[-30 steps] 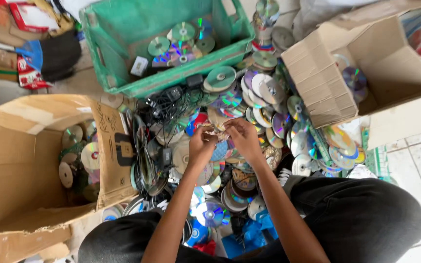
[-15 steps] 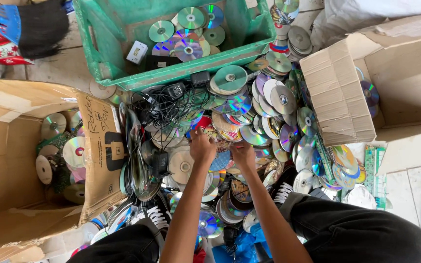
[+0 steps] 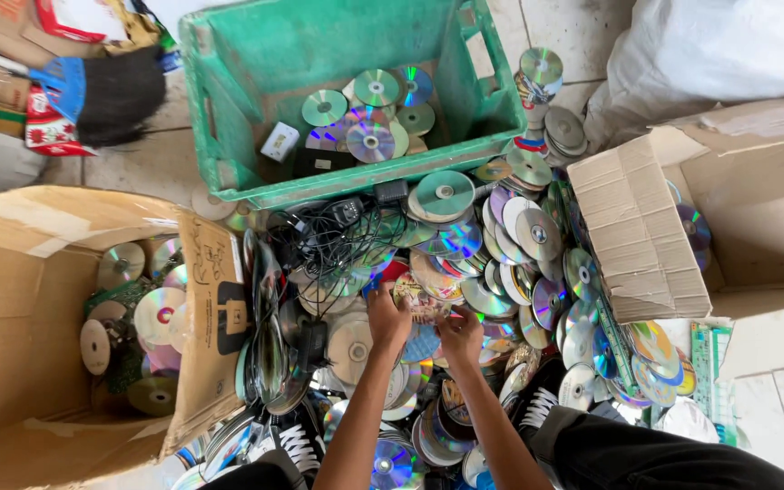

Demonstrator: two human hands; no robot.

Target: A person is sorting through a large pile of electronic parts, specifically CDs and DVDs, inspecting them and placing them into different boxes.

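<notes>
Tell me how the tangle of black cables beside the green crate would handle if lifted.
The tangle of thin black cables would probably come up floppy, dragging snagged loops. Its small black adapter blocks might swing as weights. Shiny loose discs lying against it could slide off.

Two open brown cardboard boxes (image 3: 20,299) (image 3: 755,227) — left and right; red-printed wrappers (image 3: 47,127) top left.

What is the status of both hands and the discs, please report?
Left hand and right hand together on one printed disc above the disc pile. Grip unclear. Tangled black cables lie close left.
</notes>
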